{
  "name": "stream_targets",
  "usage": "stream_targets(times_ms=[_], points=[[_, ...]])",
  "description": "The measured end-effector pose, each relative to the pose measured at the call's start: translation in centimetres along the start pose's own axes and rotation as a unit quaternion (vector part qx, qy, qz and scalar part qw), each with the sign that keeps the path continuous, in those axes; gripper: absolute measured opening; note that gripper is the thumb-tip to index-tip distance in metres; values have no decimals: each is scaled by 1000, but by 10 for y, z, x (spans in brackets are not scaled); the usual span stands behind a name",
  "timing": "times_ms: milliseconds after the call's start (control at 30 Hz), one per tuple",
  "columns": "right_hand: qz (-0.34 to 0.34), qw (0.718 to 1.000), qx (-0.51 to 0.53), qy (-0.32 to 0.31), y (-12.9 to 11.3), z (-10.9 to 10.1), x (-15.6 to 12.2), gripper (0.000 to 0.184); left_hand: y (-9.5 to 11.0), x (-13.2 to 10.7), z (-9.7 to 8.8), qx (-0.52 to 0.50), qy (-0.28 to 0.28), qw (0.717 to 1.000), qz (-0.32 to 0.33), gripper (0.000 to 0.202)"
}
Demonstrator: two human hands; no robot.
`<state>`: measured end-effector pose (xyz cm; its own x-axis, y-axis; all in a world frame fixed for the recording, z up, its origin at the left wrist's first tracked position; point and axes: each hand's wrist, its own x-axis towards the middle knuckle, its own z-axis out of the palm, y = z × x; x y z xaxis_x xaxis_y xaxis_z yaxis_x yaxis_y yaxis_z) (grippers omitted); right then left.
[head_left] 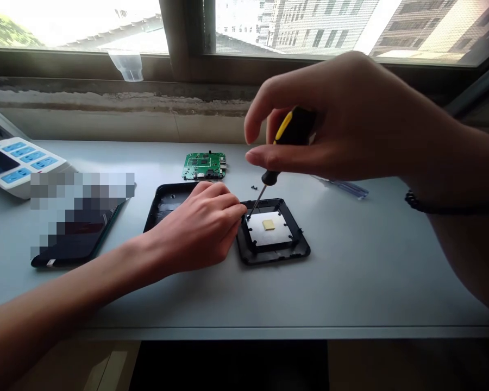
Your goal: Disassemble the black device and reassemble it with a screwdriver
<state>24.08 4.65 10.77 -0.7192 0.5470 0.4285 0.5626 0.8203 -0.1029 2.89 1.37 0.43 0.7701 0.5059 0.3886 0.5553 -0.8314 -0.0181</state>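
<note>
My right hand (334, 119) is closed around the black and yellow handle of a screwdriver (271, 172). Its thin shaft points down into the left inner corner of a square black plastic casing (297, 247), which holds a white plate with a small yellow pad (268, 225). My left hand (199, 231) rests curled on the table with its fingertips pressed against the casing's left edge. Behind my left hand lies a second black casing half (165, 203), partly hidden by it.
A green circuit board (204, 165) lies farther back, with small black screws (254, 187) to its right. A clear plastic piece (346, 187) is under my right hand. A white and blue power strip (18, 163) and a dark phone (73, 239) sit at the left. The table edge (269, 332) is near.
</note>
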Motion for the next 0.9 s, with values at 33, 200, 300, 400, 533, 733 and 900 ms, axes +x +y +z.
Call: stream_targets(times_ms=[33, 200, 300, 400, 533, 733, 900], points=[[-10, 1000, -9, -5, 0, 0, -1, 17, 0, 0, 0, 3, 2, 1000, 3, 29], [-82, 996, -11, -43, -1, -5, -5, 19, 1, -1, 0, 11, 5, 1000, 9, 28], [-92, 995, -14, -32, -4, -5, -5, 14, 1, -1, 1, 5, 5, 1000, 9, 30], [-85, 996, -22, -10, -6, -3, -5, 16, 1, -1, 1, 2, 0, 1000, 6, 32], [-100, 994, 3, -43, -3, -4, -5, 15, 1, -1, 1, 11, -7, 1000, 6, 31], [-100, 994, -41, -10, -4, -6, -5, 16, 2, -1, 0, 13, -15, 1000, 6, 29], [-108, 992, -61, 6, -3, -3, -6, 24, 3, -1, -1, 17, -28, 999, 2, 26]])
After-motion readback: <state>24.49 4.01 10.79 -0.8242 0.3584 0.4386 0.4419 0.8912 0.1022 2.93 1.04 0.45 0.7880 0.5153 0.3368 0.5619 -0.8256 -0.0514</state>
